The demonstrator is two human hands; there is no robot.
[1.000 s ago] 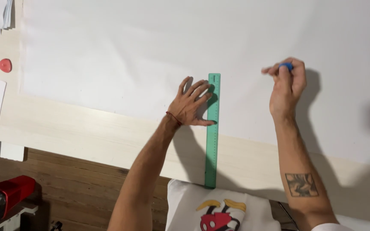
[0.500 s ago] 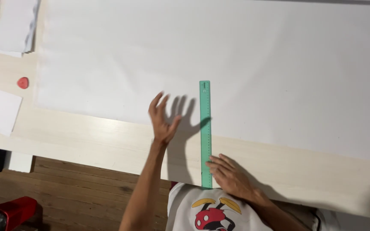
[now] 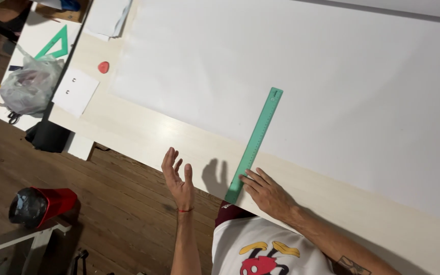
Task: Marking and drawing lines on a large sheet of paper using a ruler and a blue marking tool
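The green ruler lay slantwise across the white paper sheet and the tabletop, its near end pressed by the right hand with fingers spread flat, while the left hand hovered open, empty, beside that end.

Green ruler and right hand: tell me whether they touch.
Touching. The head view shows the right hand flat on the table, fingertips against the green ruler near its lower end.
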